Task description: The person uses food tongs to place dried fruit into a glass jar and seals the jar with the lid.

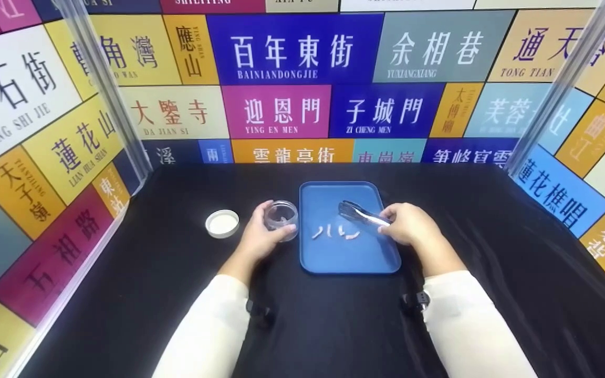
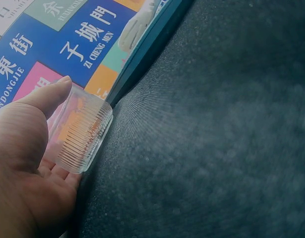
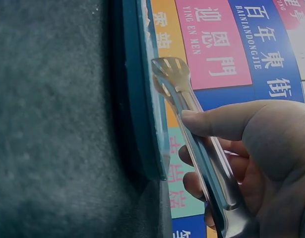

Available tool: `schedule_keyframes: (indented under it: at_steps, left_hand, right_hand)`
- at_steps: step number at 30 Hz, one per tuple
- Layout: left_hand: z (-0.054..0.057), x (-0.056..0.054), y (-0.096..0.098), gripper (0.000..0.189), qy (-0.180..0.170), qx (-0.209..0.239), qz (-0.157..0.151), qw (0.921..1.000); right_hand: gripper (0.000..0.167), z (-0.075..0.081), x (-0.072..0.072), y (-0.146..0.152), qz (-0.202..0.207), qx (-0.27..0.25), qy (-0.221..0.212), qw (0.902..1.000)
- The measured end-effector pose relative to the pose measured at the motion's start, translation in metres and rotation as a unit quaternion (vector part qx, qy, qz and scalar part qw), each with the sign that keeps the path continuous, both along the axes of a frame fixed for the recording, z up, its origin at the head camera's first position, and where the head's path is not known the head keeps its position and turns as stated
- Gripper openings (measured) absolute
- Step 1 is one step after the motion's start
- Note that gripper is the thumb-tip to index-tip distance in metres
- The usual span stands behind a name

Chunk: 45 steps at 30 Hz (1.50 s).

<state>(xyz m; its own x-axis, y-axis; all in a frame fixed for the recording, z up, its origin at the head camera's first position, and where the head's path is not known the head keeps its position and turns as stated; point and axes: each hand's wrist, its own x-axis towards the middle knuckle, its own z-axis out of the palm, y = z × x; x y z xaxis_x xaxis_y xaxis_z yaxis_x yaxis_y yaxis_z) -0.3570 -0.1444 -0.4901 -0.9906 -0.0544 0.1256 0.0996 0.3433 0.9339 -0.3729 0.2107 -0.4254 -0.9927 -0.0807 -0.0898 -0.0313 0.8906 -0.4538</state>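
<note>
My left hand [image 1: 264,231] grips a clear ribbed jar [image 2: 83,131], thumb on one side and fingers on the other, just left of a blue tray [image 1: 350,262]. The jar has no lid on, and a small pale piece shows inside it in the head view. With my right hand [image 1: 410,223] I hold metal tongs [image 3: 207,153] along their arms, thumb above and fingers below. The slotted tong heads [image 1: 351,210] are over the tray. Several small pale curved pieces [image 1: 352,235] lie in a row on the tray, nearer to me than the tong heads.
A round white lid [image 1: 222,224] lies on the black cloth [image 1: 329,325] left of the jar. Panels with colourful street-name signs [image 1: 294,50] stand behind and at both sides. Clear upright posts [image 1: 116,94] mark the back corners.
</note>
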Motion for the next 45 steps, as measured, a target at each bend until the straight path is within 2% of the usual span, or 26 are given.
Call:
schedule_keyframes:
  at_steps: [12, 24, 33, 45]
  left_hand:
    - [0.0, 0.0, 0.0, 0.094, 0.004, -0.004, 0.001, 1.0]
    - [-0.002, -0.001, -0.001, 0.093, 0.003, -0.005, 0.002, 1.0]
    - [-0.001, -0.002, -0.001, 0.093, 0.005, -0.003, 0.003, 1.0]
    - [0.0, -0.001, -0.001, 0.094, -0.001, -0.002, 0.005, 1.0]
  right_hand:
    - [0.036, 0.006, 0.004, -0.007, -0.01, -0.01, 0.01, 0.9998]
    - [0.04, 0.015, 0.009, -0.017, 0.011, -0.013, 0.072, 0.9973]
    - [0.04, 0.022, 0.019, -0.038, 0.019, -0.026, 0.101, 0.9944]
    - [0.038, 0.02, 0.031, -0.066, 0.059, -0.044, 0.152, 0.9857]
